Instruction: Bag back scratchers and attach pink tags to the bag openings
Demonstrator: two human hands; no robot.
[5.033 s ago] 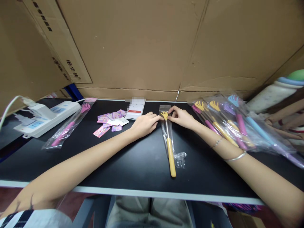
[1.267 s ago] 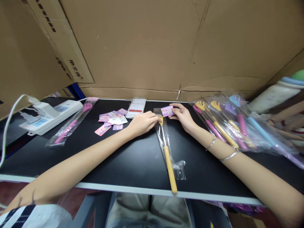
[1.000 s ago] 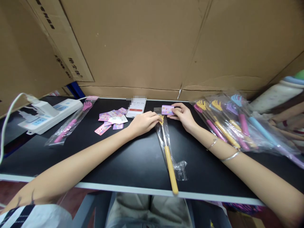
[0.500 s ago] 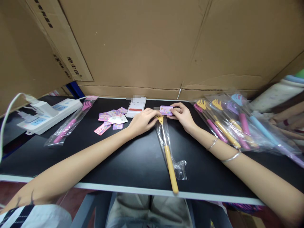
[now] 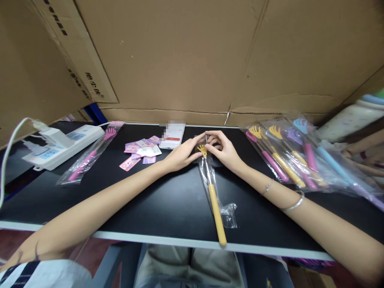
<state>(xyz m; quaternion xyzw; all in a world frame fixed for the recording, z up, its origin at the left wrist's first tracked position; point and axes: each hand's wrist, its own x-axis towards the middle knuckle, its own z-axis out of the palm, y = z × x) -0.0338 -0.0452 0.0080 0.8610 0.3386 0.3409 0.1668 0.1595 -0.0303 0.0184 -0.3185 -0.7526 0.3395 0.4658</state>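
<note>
A yellow-handled back scratcher [image 5: 216,216] lies in a clear plastic bag [image 5: 228,214], its handle sticking out over the table's front edge. Its yellow claw [image 5: 202,150] is between my two hands. My left hand [image 5: 183,154] has its thumb at the claw and its fingers closed at the bag's top end. Between the fingertips of my right hand [image 5: 223,150] is a small printed card [image 5: 206,139], turned nearly edge-on to me. Both hands' fingertips meet above the claw.
A pile of printed cards [image 5: 141,150] and a phone [image 5: 173,136] lie left of my hands. Farther left are a bagged pink back scratcher [image 5: 85,162] and a power strip [image 5: 63,146]. Several bagged back scratchers [image 5: 279,156] lie right, near a bottle [image 5: 351,120]. Cardboard [image 5: 180,60] stands behind.
The card has turned from facing me to nearly edge-on and moved slightly left with my right hand. My left fingers have stretched forward to meet the right ones.
</note>
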